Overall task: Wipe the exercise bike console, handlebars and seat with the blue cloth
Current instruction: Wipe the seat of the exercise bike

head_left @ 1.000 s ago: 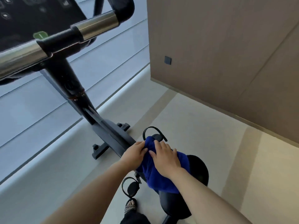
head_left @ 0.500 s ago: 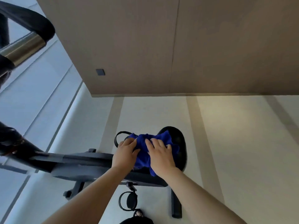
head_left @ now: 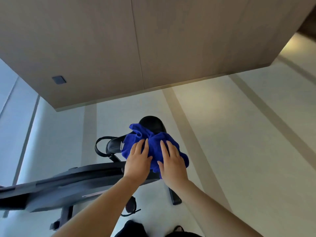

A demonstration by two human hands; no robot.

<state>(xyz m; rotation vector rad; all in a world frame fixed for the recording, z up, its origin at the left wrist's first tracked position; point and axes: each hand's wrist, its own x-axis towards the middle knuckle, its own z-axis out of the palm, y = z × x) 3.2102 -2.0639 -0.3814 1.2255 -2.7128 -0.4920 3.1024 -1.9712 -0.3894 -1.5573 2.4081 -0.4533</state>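
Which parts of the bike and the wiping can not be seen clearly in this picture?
- Console and handlebars: outside the head view, cut off at the left edge.
- Seat: mostly covered by the blue cloth; only its far end and one side show.
- Left hand and right hand: palms face down, so the grip cannot be judged.
- Bike frame: motion-blurred.

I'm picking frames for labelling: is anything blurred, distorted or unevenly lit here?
Head view: the bike frame at lower left is motion-smeared; both hands and the blue cloth stay fairly sharp; wide-angle bends the wall panel edges; warm light on the right floor, cooler at left.
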